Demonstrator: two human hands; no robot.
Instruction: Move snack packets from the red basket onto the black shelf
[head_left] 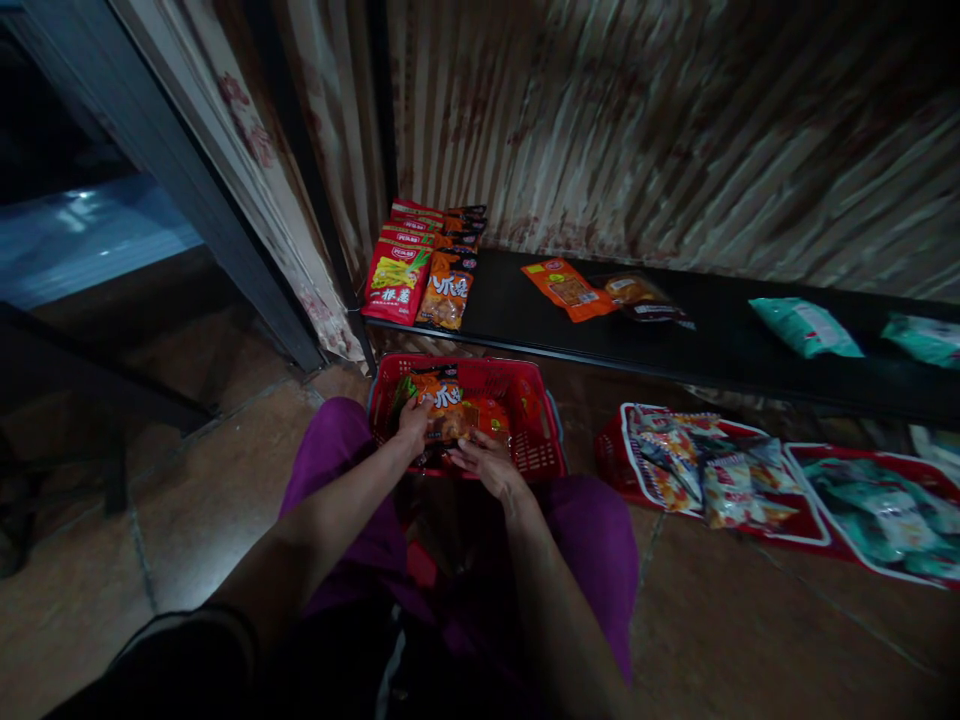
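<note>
Head view: left hand (pixel 414 420) and right hand (pixel 486 460) grip a glossy, rectangular packet (pixel 448 420).

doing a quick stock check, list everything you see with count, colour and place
Shelf: one, black, before curtain
Red packets: several, red, shelf's left end
Octopus packets: several, black-orange, beside red ones
Orange packet: one, orange, mid-shelf
Brown packet: one, brown, beside orange one
Teal packets: two, teal, shelf's right
Near basket: one, red, by the knees; packets inside, uncountable
Held packet: one, black-orange, at near basket
Other baskets: two, red, pale-rimmed, right; packets inside, uncountable
Curtain: count unclear, striped, behind shelf
Floor tiles: several, brown, below
Left hand: one, bare, gripping held packet
Right hand: one, bare, at its lower edge
Trousers: one pair, purple, below
</note>
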